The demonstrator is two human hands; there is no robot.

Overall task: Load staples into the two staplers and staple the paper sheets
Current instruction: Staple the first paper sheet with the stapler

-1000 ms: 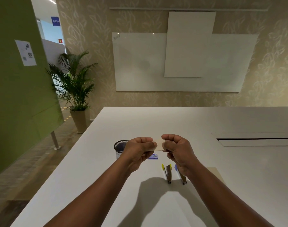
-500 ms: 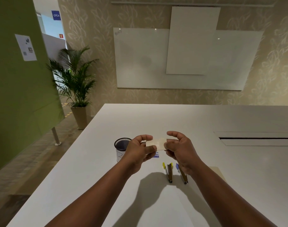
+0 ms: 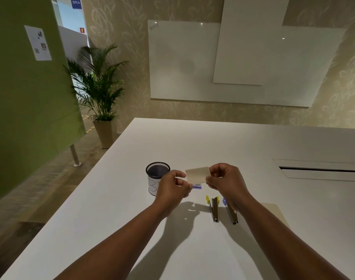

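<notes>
- Head view: both hands raised over the white table (image 3: 116,199), a small beige slip (image 3: 196,174) between them, clear of the surface.
- Slip: long axis runs left-right, slightly tilted, right end higher. Flat face toward the camera.
- Left hand (image 3: 173,189): fingers curled, thumb and forefinger pinched narrow at the slip's left edge.
- Right hand (image 3: 226,181): fingers curled in, thumb and fingertips gripping the slip's right end.
- Yellow stapler (image 3: 214,208) open on the table below the hands, long axis pointing away from the person, yellow end far.
- Blue stapler (image 3: 231,213) just beside it on the right, roughly parallel, partly hidden by the right wrist.
- Small blue-and-white box (image 3: 197,186) on the table under the slip; contents not readable.
- Black mesh cup (image 3: 157,176) upright, left of the hands.
- Beige paper sheet (image 3: 273,213) flat on the table, under the right forearm.
</notes>
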